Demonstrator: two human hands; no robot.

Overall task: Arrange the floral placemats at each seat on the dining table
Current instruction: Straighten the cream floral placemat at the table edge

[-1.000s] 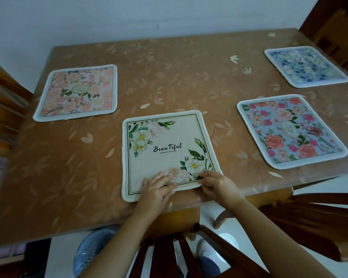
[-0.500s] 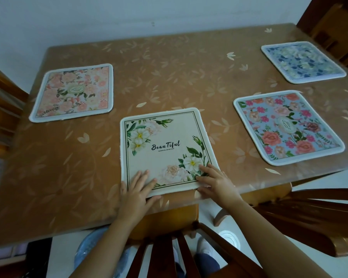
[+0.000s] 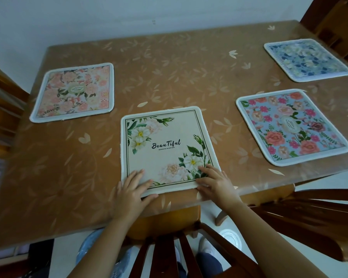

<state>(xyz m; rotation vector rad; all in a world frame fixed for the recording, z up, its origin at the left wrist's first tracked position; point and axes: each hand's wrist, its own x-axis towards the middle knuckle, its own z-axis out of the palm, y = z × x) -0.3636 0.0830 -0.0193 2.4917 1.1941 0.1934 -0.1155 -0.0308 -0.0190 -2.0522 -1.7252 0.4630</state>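
A cream placemat [image 3: 165, 145] with white flowers and the word "Beautiful" lies at the table's near edge in front of me. My left hand [image 3: 132, 189] holds its near left corner, fingers flat on top and thumb along the edge. My right hand [image 3: 215, 183] holds the near right corner the same way. A pink floral placemat [image 3: 74, 92] lies at the left. To the right lies a blue placemat with pink roses [image 3: 291, 127]. At the far right lies a blue and white floral placemat [image 3: 306, 60].
The brown table [image 3: 179, 77] has a leaf-patterned cover and stands against a white wall. Wooden chairs stand at the left [image 3: 2, 109], the far right [image 3: 338, 27] and the near side [image 3: 289, 217]. A chair back [image 3: 169, 253] is right below my arms.
My hands have slid apart along the cream placemat's near edge, from its middle to its two corners. The mat sits a little farther from the table edge and squarer.
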